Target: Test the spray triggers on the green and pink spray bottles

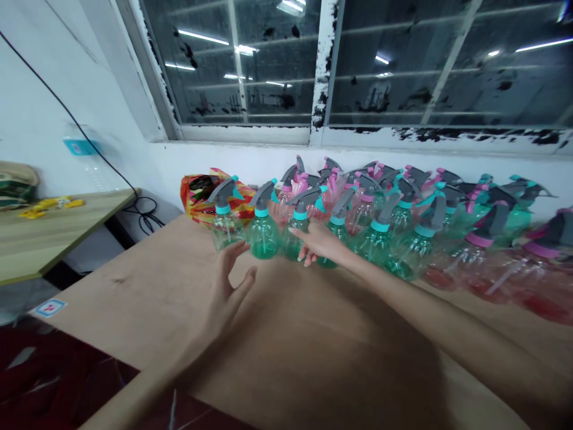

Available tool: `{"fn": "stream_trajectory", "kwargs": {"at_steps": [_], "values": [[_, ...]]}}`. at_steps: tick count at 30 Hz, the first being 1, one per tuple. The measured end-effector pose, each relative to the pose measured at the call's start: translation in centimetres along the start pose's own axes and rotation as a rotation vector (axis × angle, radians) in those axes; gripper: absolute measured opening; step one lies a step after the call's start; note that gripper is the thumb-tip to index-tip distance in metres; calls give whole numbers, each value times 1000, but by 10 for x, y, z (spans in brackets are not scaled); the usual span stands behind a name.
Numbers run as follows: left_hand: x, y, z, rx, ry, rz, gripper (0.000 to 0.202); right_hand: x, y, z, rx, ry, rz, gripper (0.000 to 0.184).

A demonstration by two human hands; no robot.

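Rows of spray bottles (264, 239) on a tabletop (286, 340)

The left hand (226, 292), fingers spread open, is near the leftmost bottle (226, 226); the right hand (323, 240), index extended, other fingers loosely curled, overlaps the third bottle (293, 239).

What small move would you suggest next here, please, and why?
The left grip, fingers and thumb spread apart, should probably ease slightly right, toward the second front spray bottle from the left: that bottle stands close by the fingertips, while the right grip is at the third bottle.
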State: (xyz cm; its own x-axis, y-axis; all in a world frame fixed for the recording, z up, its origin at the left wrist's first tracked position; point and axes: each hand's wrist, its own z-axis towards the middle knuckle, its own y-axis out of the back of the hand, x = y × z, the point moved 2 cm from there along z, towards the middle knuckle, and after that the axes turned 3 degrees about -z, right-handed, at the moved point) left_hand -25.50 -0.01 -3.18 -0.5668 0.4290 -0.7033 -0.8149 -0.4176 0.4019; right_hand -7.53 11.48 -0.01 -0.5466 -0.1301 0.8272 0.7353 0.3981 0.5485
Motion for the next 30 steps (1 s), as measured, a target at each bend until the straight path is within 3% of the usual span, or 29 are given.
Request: {"fn": "stream_trajectory", "kwargs": {"at_steps": [5, 10, 16, 21, 25, 30], "values": [[-26, 12, -24, 66, 102, -58, 30, 0, -2, -14, 57, 17, -25, 78], [-42, 12, -16, 131, 122, -92, 28, 4, -5, -49, 132, 44, -57, 82], [-63, -14, 3, 311, 144, -210, 63, -6, -2, -107, 327, 88, -85, 83], [-111, -40, -1, 499, 98, -253, 66, -21, 4, -159, 363, 99, -115, 70], [-146, -58, -18, 580, 78, -236, 46, -32, 14, -194, 283, 93, -182, 65], [-161, -88, -31, 458, -18, -221, 38, -56, 35, -218, -14, 315, -382, 61]]}}
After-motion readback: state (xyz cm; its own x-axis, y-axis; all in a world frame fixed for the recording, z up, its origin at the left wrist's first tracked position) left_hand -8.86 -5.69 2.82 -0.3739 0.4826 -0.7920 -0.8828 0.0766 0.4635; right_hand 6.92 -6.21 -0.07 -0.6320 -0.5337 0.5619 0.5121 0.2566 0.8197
